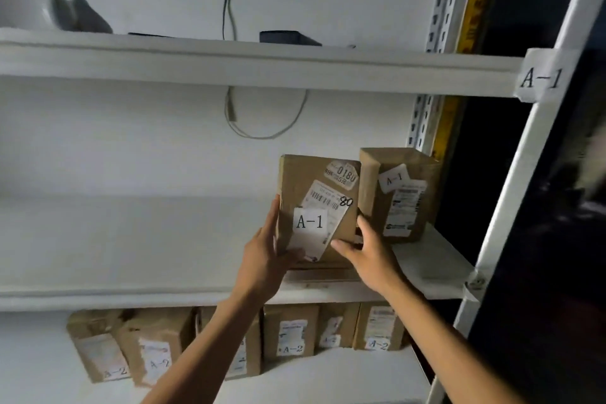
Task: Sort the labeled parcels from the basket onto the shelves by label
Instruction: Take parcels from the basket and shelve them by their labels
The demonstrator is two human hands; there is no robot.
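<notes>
A brown cardboard parcel [314, 200] with a white "A-1" label stands upright on the middle white shelf [131, 272]. My left hand [267, 256] holds its left side, thumb across the lower front. My right hand [364, 252] grips its lower right corner. Right beside it stands a second "A-1" parcel [398, 193], close against the first. A paper tag reading "A-1" [541, 77] is taped to the shelf post at the upper right. The basket is out of view.
Several brown parcels labeled "A-2" [290, 334] stand in a row on the shelf below. The top shelf [229, 59] carries dark flat devices and a grey object. A cable [262, 121] hangs against the white back wall. A white upright post [511, 207] borders the right side.
</notes>
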